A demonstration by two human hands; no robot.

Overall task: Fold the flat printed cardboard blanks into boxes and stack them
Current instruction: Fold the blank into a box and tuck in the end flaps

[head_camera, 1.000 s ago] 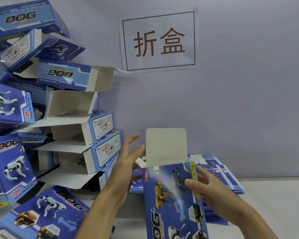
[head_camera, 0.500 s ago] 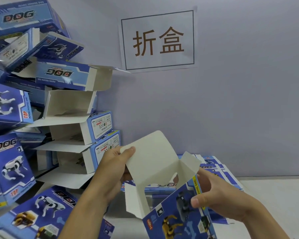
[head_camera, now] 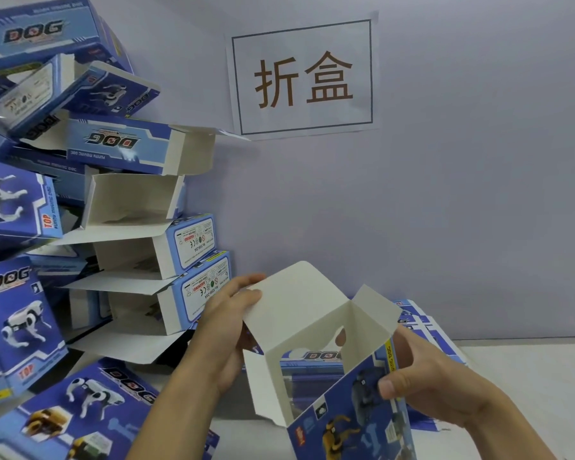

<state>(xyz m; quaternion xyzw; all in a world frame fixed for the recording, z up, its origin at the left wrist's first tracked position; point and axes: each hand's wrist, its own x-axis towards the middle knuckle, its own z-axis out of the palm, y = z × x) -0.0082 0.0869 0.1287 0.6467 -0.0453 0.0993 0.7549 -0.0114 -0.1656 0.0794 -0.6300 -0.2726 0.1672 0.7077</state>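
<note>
Pinching the big white top flap with your left hand [head_camera: 228,322], you are holding the half-opened box [head_camera: 329,366] up in front of you, above the surface [head_camera: 528,376]. Your right hand [head_camera: 432,388] is gripping the box's blue printed side, thumb lying on the front panel. Flat blanks [head_camera: 422,330] are lying just behind the box against the wall. Folded boxes [head_camera: 90,200] are leaning in a tall pile on your left, flaps hanging open. A paper sign [head_camera: 302,78] is hanging on the wall above.
</note>
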